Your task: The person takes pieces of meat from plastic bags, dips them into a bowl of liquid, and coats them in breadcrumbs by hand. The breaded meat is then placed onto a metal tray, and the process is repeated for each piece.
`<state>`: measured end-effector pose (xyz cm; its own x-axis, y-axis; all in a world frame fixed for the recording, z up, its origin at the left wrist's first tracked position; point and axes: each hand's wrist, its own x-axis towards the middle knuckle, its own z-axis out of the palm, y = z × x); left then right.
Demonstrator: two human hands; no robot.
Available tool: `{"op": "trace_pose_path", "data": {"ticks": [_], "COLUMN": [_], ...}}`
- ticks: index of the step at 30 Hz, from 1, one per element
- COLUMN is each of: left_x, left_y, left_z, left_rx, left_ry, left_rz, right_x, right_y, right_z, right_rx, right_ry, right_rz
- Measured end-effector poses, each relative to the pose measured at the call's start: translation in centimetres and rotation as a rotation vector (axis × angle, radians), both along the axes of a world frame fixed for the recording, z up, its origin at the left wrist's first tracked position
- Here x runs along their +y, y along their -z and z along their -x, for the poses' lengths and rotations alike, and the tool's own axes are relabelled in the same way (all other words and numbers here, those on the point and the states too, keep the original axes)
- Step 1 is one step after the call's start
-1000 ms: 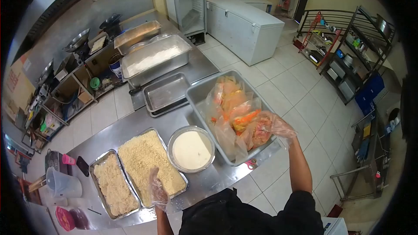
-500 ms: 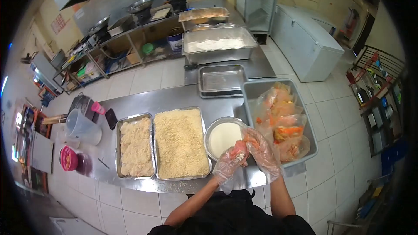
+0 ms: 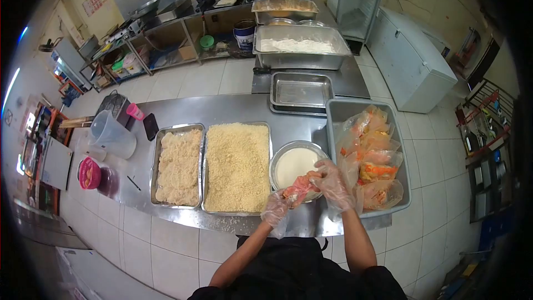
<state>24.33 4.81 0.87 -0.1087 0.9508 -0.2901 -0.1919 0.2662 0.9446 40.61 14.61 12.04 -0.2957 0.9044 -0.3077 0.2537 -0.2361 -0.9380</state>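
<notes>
A pink strip of raw meat stretches between my two hands, over the near rim of a metal bowl of white batter. My left hand, in a clear plastic glove, is closed on its left end. The other end is pinched by my right hand, gloved the same way. Left of the bowl lies a metal tray filled with pale yellow crumbs. Beyond it, a smaller tray holds crumb-coated pieces. On the right, a grey tub contains plastic bags of orange-marinated meat.
Stacked metal trays lie behind the bowl, with a deep pan of flour farther back. A phone, a clear pitcher and a pink basket stand at left. A chest freezer is at back right.
My hands have moved apart, drawing the bunched meat out into a longer strip. The camera view has shifted, so the table's things appear farther right and higher.
</notes>
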Motion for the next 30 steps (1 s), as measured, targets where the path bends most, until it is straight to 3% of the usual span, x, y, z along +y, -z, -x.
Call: {"op": "trace_pose_path", "data": {"ticks": [4, 6, 9, 12, 14, 17, 20, 25, 27, 30], "left_x": [1.3, 1.6, 1.9, 0.8, 0.3, -1.4, -3.7, -6.1, -6.9, -7.9], "left_y": [3.5, 4.5, 9.0, 5.9, 6.5, 6.1, 6.4, 6.7, 7.0, 6.5], "left_z": [0.6, 0.7, 1.5, 2.2, 2.9, 4.3, 6.2, 10.0, 11.5, 13.6], "left_rx": [0.246, 0.449, 0.493, 0.567, 0.478, 0.388, 0.395, 0.291, 0.149, 0.093], "left_ry": [-0.007, -0.052, -0.085, -0.115, -0.130, -0.158, -0.212, -0.286, -0.309, -0.343], "left_rz": [-0.052, -0.117, -0.165, -0.214, -0.144, -0.097, -0.105, -0.045, -0.134, -0.133], "right_x": [3.4, 3.8, 5.0, 6.3, 6.8, 7.3, 7.4, 9.0, 9.7, 9.1], "right_y": [7.3, 7.4, 10.7, 13.3, 14.0, 14.4, 14.6, 15.5, 14.8, 8.8], "right_z": [0.8, 1.6, 2.4, 3.0, 3.2, 3.9, 4.6, 3.9, 3.2, 3.1], "right_rx": [-0.284, -0.501, -0.667, -0.738, -0.788, -0.644, -0.916, -0.870, -0.738, -0.362], "right_ry": [-0.053, -0.095, -0.109, -0.085, -0.075, -0.128, -0.196, -0.151, -0.152, -0.171], "right_rz": [-0.248, -0.390, -0.505, -0.567, -0.586, -0.435, -0.699, -0.699, -0.657, -0.400]}}
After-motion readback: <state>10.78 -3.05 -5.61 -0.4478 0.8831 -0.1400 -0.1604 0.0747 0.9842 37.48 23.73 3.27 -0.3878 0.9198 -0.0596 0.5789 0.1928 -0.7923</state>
